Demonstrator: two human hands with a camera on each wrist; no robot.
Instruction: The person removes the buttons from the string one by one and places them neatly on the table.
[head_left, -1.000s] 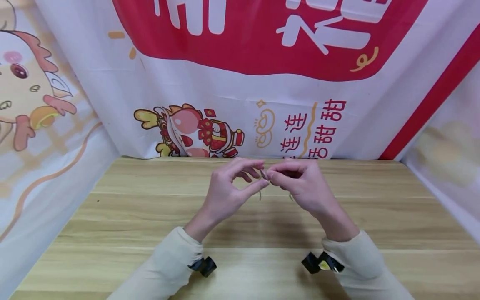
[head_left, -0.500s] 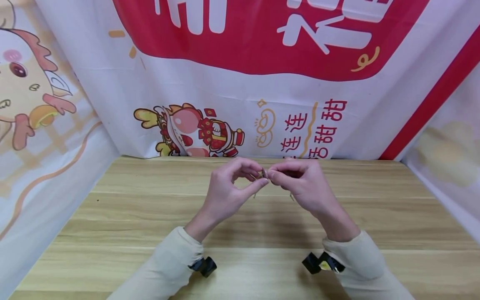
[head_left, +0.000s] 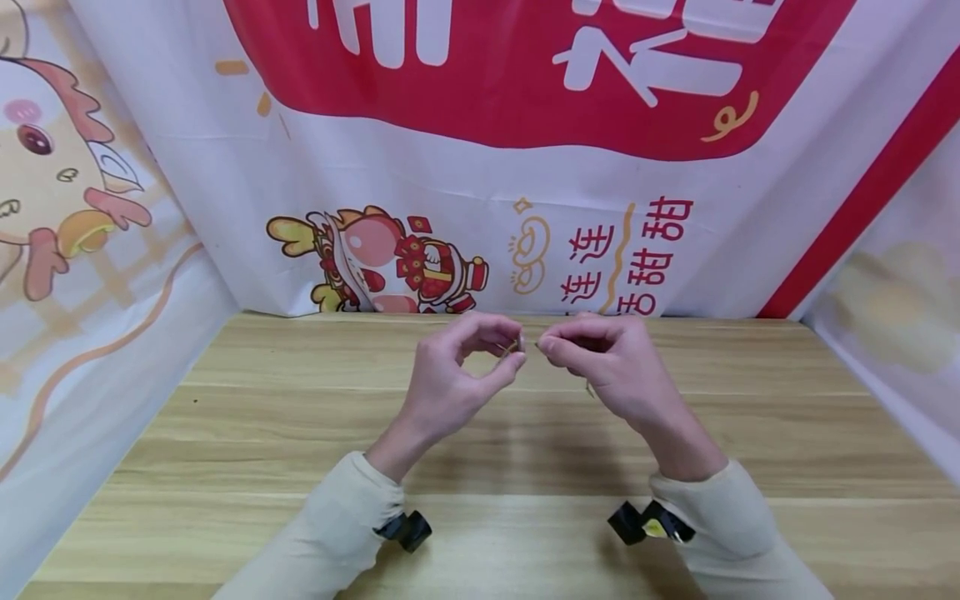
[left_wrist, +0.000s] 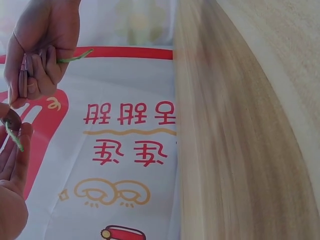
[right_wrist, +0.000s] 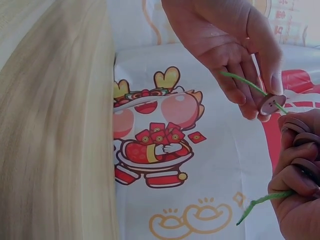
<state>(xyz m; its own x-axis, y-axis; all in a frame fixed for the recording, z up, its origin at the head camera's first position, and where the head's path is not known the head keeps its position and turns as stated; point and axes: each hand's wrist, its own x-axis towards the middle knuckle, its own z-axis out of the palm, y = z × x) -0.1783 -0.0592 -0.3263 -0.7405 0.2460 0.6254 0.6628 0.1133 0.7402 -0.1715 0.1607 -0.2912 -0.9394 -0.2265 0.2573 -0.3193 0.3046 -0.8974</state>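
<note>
My left hand [head_left: 459, 367] pinches a small round brown button [right_wrist: 271, 104] between thumb and fingers. A green cord [right_wrist: 245, 81] runs through a hole in that button, its loose end trailing on the left palm's side. Just to the right, my right hand [head_left: 621, 367] pinches the cord near the button with thumb and fingertip. Several more brown buttons [right_wrist: 307, 167] are tucked among the right hand's curled fingers, partly hidden in the palm. Another length of green cord [left_wrist: 75, 56] sticks out from below the right hand. Both hands are raised over the table.
A light wood-grain table [head_left: 300, 467] lies under both hands. White cloth printed with red and yellow figures [head_left: 510, 183] hangs behind its far edge, and more cloth stands at the left and right sides. Each wrist wears a black camera [head_left: 405, 531].
My hands have drawn slightly apart, the left shifting left with the button in its fingers. A gap now shows between the fingertips, which met at the button before.
</note>
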